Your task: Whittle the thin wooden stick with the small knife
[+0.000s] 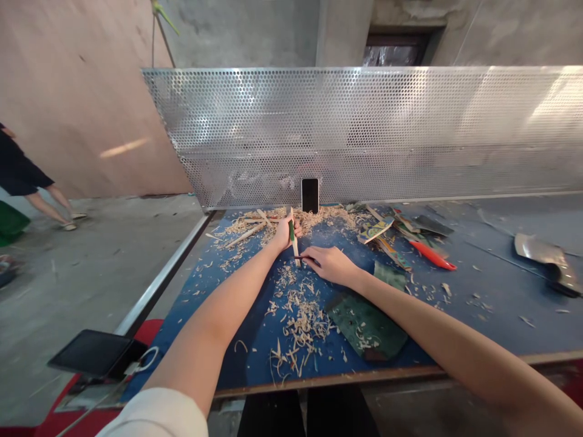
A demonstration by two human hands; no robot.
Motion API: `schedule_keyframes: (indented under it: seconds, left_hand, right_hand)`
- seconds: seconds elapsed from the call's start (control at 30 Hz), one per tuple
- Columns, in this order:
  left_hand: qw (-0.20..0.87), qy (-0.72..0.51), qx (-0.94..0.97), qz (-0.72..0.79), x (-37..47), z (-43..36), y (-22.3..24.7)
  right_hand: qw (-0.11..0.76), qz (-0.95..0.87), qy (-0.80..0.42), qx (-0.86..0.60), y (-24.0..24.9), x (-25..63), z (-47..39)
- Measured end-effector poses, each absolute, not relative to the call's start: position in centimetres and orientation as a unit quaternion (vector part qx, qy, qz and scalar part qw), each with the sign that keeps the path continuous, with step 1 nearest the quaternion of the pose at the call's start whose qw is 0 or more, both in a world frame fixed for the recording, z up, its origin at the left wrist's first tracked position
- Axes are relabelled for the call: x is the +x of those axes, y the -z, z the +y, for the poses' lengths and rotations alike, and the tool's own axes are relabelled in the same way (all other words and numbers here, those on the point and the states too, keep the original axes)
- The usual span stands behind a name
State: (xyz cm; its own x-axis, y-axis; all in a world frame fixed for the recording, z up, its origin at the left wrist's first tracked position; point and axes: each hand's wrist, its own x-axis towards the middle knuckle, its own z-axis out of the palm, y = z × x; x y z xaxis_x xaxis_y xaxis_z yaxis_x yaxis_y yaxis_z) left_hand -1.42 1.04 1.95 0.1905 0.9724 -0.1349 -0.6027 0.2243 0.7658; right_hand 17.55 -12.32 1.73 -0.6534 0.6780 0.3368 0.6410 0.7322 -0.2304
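Observation:
My left hand (pixel 285 233) is closed around a narrow pale wooden strip (pixel 296 249), whose lower end points toward me. A green patch shows on the strip beside the thumb; whether it is paint or a wrap I cannot tell. My right hand (pixel 332 264) is closed in a pinch on a small, thin dark piece (pixel 300 257) that lies across the strip near its lower end. Its kind is too small to make out. Below both hands, curled wood shavings (pixel 306 318) lie heaped on the blue tabletop (pixel 255 315).
A phone (pixel 310 195) stands upright before a perforated metal screen (pixel 282 121). To the right lie a red-handled tool (pixel 432 255), wood scraps (pixel 376 230), green cloth-like sheets (pixel 368 328) and a bent metal piece (pixel 542 252). A black tablet (pixel 95 353) sits front left. A person (pixel 27 170) stands far left.

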Motion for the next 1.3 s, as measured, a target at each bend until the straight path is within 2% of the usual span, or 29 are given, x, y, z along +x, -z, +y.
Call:
schedule_keyframes:
  seconds: [0.57, 0.9, 1.3]
  left_hand:
    - [0.687, -0.564, 0.315, 0.333, -1.1, 0.9, -1.8]
    - [0.689, -0.556, 0.300, 0.354, -0.9, 0.8, -2.1]
    - [0.681, -0.553, 0.319, 0.358, -1.0, 0.9, -2.0]
  right_hand:
    - [0.165, -0.910, -0.033, -0.380, -1.9, 17.6, -12.0]
    - [0.170, -0.909, -0.039, -0.379, -1.3, 17.6, -11.5]
    - [0.202, -0.894, -0.134, -0.377, -1.7, 17.3, -11.3]
